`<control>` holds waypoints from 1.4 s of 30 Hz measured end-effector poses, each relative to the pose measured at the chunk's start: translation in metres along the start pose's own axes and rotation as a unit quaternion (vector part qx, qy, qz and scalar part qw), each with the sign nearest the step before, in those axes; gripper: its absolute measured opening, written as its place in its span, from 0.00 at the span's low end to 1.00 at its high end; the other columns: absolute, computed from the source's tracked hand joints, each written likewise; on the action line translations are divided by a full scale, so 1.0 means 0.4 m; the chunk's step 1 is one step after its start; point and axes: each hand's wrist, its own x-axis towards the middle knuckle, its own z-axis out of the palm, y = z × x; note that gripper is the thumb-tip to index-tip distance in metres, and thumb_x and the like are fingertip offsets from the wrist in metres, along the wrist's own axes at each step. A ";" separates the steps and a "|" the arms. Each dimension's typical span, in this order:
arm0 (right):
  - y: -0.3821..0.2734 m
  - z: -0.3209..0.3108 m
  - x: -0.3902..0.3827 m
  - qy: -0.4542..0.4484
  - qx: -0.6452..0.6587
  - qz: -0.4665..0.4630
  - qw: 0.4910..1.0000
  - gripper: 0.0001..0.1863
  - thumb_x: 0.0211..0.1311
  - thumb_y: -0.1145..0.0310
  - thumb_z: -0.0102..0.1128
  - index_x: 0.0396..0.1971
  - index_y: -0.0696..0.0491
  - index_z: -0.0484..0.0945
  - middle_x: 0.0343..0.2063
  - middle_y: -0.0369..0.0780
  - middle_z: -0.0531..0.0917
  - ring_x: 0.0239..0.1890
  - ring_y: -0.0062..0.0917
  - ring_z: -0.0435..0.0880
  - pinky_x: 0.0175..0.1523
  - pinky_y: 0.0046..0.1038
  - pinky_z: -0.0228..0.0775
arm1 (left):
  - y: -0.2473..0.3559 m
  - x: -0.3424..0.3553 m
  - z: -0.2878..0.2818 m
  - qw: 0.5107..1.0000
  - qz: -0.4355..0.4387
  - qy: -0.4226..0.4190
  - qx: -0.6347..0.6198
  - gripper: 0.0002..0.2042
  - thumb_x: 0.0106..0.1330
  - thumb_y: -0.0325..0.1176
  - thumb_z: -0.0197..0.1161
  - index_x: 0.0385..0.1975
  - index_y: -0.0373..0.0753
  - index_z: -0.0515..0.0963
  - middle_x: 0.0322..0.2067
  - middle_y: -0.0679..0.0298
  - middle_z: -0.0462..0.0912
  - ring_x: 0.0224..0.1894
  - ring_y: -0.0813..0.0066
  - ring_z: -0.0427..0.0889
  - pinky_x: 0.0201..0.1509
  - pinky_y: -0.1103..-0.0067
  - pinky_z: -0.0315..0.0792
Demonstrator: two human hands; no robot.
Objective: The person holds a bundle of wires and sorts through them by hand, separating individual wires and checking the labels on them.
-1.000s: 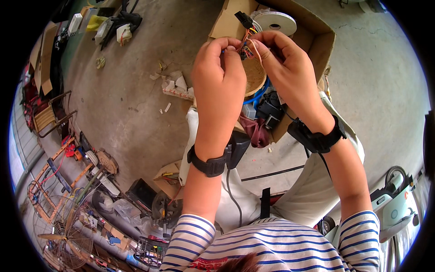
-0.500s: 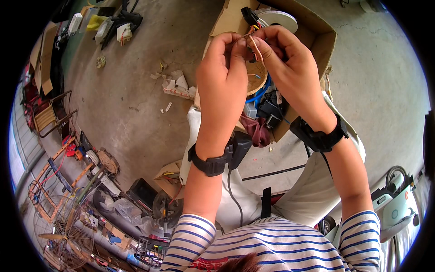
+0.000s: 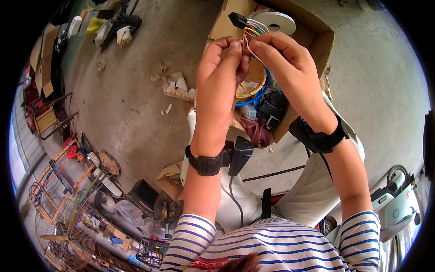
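Note:
Above an open cardboard box, my left hand [image 3: 223,63] pinches a bundle of thin coloured wires [image 3: 250,31] between thumb and fingers. The wires run up to a black plug connector [image 3: 237,20]. Close beside it, my right hand [image 3: 286,56] is closed with thumb and forefinger on a pale pinkish wire [image 3: 254,55] of the same bundle. Both fingertips nearly meet; the exact grip points are partly hidden. Below the hands are a roll of tan tape [image 3: 253,79], a blue cable coil [image 3: 260,96] and a black device [image 3: 273,105].
The cardboard box [image 3: 321,63] also holds a white reel [image 3: 276,21] and a dark red cloth [image 3: 256,130]. Torn packaging [image 3: 179,86] lies on the concrete floor to the left. A wire fan [image 3: 68,235] stands at lower left, a white scooter-like machine [image 3: 394,211] at lower right.
The hands have drawn slightly apart, and the connector has shifted left and down. More of the wire bundle shows between connector and fingers.

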 end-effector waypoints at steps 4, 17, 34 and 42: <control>-0.010 -0.004 0.000 -0.013 -0.112 -0.015 0.994 0.11 0.53 0.67 0.58 0.31 0.60 0.78 0.24 0.39 0.76 0.27 0.22 0.74 0.34 0.23 0.67 | -0.001 0.005 -0.012 0.998 -0.019 -0.047 -0.037 0.08 0.69 0.31 0.51 0.41 0.34 0.71 0.30 0.69 0.74 0.30 0.87 0.71 0.32 0.90 0.67; 0.018 -0.012 0.007 0.055 -0.347 -0.240 0.905 0.10 0.51 0.69 0.59 0.31 0.59 0.78 0.31 0.44 0.77 0.35 0.39 0.75 0.40 0.32 0.69 | -0.006 0.004 -0.022 0.998 -0.050 -0.036 -0.014 0.10 0.70 0.35 0.51 0.41 0.34 0.72 0.29 0.69 0.75 0.29 0.84 0.72 0.32 0.86 0.68; -0.009 -0.010 -0.004 -0.022 -0.122 0.017 0.992 0.10 0.59 0.71 0.54 0.37 0.61 0.76 0.24 0.40 0.81 0.25 0.18 0.78 0.30 0.20 0.69 | -0.017 0.001 -0.001 0.967 0.128 0.024 0.220 0.07 0.64 0.29 0.59 0.34 0.31 0.74 0.30 0.65 0.80 0.33 0.83 0.79 0.39 0.86 0.72; -0.019 0.001 0.002 -0.046 -0.074 0.043 0.995 0.09 0.59 0.72 0.54 0.37 0.59 0.78 0.22 0.32 0.78 0.22 0.11 0.69 0.28 0.17 0.63 | -0.003 0.009 -0.010 0.981 0.149 0.036 0.120 0.10 0.61 0.21 0.59 0.40 0.31 0.68 0.36 0.61 0.78 0.38 0.79 0.79 0.44 0.83 0.73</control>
